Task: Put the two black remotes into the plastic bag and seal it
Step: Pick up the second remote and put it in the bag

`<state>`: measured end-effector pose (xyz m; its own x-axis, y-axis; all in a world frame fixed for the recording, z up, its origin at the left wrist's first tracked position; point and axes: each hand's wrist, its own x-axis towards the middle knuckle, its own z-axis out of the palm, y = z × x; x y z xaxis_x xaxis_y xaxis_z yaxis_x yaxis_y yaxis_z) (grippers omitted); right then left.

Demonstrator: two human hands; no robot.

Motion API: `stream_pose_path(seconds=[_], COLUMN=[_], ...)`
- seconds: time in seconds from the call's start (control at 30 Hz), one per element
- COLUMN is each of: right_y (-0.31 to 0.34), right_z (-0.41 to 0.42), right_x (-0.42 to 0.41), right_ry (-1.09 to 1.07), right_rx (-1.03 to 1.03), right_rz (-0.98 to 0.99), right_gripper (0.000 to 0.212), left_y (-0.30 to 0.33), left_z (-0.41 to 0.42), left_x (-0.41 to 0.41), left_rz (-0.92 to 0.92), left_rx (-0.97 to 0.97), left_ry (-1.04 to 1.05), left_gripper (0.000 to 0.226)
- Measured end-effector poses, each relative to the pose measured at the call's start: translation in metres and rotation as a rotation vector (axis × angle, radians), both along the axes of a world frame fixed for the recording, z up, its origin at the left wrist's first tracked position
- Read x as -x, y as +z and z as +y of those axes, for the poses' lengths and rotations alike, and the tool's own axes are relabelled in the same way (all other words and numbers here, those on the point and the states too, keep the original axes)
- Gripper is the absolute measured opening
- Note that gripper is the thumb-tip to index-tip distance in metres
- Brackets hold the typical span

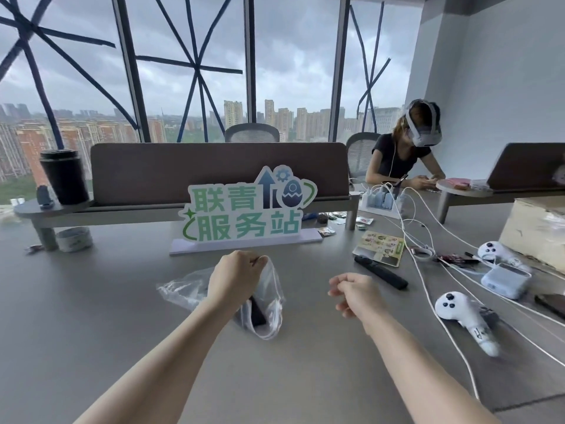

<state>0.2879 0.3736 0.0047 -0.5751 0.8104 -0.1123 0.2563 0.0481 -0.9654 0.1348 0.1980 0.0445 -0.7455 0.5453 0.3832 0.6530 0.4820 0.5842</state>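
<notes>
My left hand point(237, 278) pinches the upper rim of a clear plastic bag point(269, 301) and holds it up off the grey table point(91, 316). One black remote point(256, 313) sits inside the bag, partly hidden by my forearm. A second black remote point(380, 272) lies flat on the table to the right, just beyond my right hand point(354, 293). That hand hovers above the table with loosely curled fingers and holds nothing.
A green-lettered sign point(247, 209) stands behind the bag. Two white controllers point(461, 315) point(496, 252), a white power bank point(506, 280), white cables point(428, 280) and a card point(380, 247) crowd the right side. A person in a headset point(406, 154) sits far right. A black cup point(64, 175) stands far left.
</notes>
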Motion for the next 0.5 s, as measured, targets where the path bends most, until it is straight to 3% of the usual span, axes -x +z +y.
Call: stream_pose_path(seconds=[0.07,0.2,0.33,0.5], right_y=[-0.007,-0.017,-0.029,-0.042], right_z=[0.032,0.083,0.128,0.153], right_x=[-0.005,-0.012,-0.013,-0.007], right_ry=[-0.083,-0.098,-0.144,-0.134], right_rx=[-0.053,-0.217,-0.478,-0.492], right_rz=[-0.092,-0.341,-0.591,-0.723], right_gripper=[0.029,0.053,0.049,0.042], left_y=[0.002,0.022,0.047,0.040], left_z=[0.014,0.039,0.054,0.068], left_x=[0.001,0.012,0.024,0.015], left_rz=[-0.004,-0.061,-0.017,0.040], left_rx=[-0.023,-0.150,-0.287,-0.277], left_ry=[-0.016,-0.035,-0.034,-0.090], left_gripper=[0.048,0.038,0.038,0.042])
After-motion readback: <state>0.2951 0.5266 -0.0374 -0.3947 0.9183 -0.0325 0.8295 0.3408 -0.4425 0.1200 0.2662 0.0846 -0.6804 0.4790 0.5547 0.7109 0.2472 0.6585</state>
